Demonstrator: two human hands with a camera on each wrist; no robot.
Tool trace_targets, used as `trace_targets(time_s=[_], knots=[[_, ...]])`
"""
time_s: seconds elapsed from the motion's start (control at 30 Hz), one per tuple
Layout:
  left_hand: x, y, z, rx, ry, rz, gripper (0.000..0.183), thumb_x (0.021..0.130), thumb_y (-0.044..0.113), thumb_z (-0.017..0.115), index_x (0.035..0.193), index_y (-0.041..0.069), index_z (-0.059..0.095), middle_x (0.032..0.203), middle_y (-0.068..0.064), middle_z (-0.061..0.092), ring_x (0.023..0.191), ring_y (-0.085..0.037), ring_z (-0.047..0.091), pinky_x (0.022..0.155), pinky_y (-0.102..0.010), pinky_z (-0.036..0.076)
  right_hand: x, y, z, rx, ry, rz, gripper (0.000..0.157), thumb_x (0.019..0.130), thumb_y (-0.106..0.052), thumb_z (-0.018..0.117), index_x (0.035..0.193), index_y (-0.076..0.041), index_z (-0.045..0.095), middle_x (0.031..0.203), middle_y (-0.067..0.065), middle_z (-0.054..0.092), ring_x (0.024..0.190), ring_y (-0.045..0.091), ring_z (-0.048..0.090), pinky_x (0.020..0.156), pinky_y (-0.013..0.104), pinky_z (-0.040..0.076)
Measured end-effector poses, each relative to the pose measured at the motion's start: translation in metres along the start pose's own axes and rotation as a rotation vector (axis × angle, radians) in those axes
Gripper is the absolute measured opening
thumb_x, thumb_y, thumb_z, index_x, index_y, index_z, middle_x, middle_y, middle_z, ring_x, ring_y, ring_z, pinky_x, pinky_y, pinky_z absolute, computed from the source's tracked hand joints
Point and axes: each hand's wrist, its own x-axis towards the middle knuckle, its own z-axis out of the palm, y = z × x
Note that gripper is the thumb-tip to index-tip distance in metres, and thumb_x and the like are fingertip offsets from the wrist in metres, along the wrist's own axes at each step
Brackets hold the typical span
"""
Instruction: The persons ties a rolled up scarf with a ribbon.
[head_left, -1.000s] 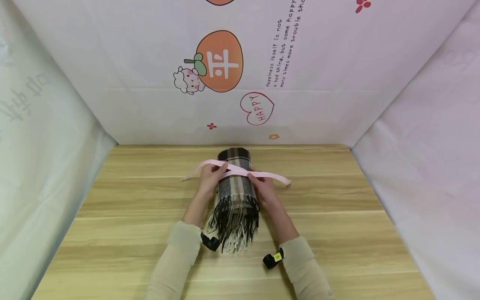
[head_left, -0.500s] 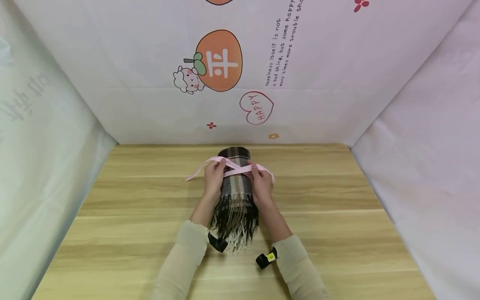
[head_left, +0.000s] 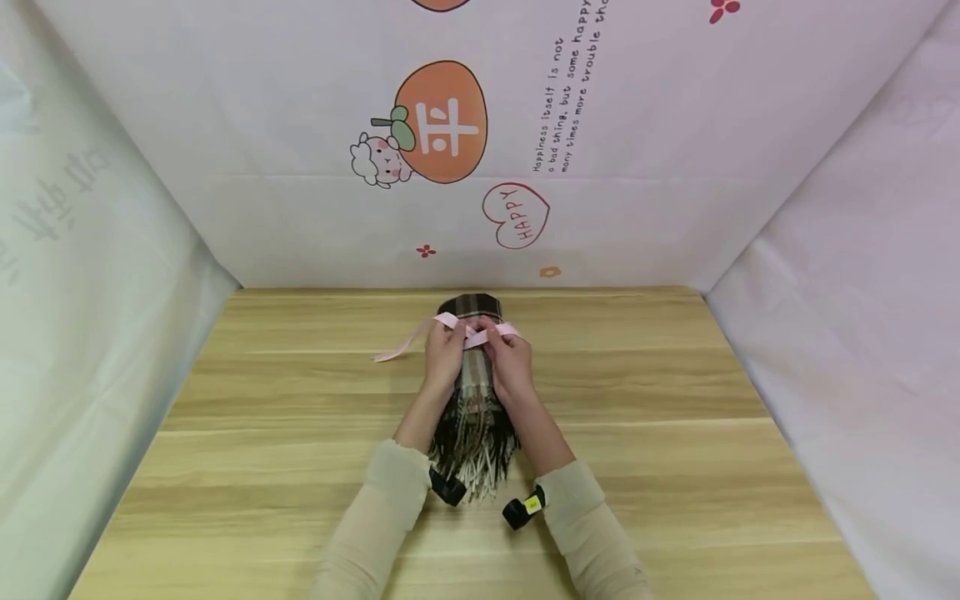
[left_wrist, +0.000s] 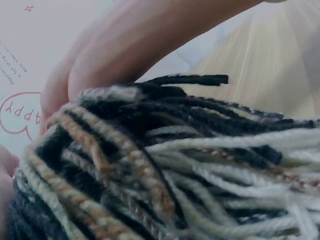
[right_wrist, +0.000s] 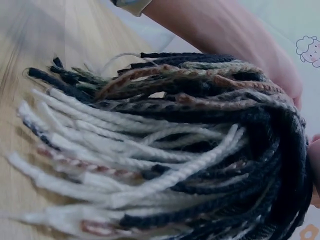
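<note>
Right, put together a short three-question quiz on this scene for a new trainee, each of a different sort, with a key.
1. Multiple choice: What colour is the ribbon across the rolled plaid scarf?
A) green
B) pink
C) black

2. True or false: In the head view, the scarf's fringe is at the end nearer the bottom of the picture.

3. Fill in the blank: In the head view, the ribbon's long loose tail stretches out past the ____ hand.

Key:
1. B
2. True
3. left hand
</note>
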Motion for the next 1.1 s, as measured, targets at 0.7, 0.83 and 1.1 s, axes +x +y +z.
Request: trace_targets(time_s=[0.7, 0.83, 1.1], knots=[[0.004, -0.003, -0.002, -0.311, -0.035, -0.039, 0.025, 0.101, 0.0, 0.051, 0.121, -0.015, 0.054, 0.113, -0.028, 0.07, 0.113, -0.031, 0.068, 0.089, -0.023, 0.056, 0.0, -0.001, 0.004, 0.122, 0.032, 0.064, 0.039, 0.108, -0.013, 0.037, 0.135, 0.012, 0.053, 0.138, 0.031, 0.055, 0.128, 0.035, 0.057, 0.101, 0.034, 0.051], [0.007, -0.006, -0.002, -0.398, -0.018, -0.084, 0.028, 0.105, 0.004, 0.045, 0.12, -0.018, 0.056, 0.108, -0.025, 0.073, 0.117, -0.039, 0.064, 0.094, -0.033, 0.055, 0.0, 0.0, 0.001, 0.153, 0.062, 0.078, 0.039, 0.109, -0.014, 0.036, 0.135, 0.011, 0.053, 0.138, 0.03, 0.056, 0.128, 0.035, 0.058, 0.1, 0.035, 0.052], [0.011, -0.009, -0.004, -0.533, 0.025, -0.172, 0.039, 0.109, 0.011, 0.035, 0.123, -0.015, 0.059, 0.12, -0.031, 0.066, 0.113, -0.035, 0.067, 0.09, -0.036, 0.057, 0.003, 0.0, 0.001, 0.21, 0.112, 0.084, 0.04, 0.109, -0.015, 0.035, 0.133, 0.012, 0.052, 0.136, 0.031, 0.056, 0.126, 0.036, 0.059, 0.1, 0.039, 0.051]])
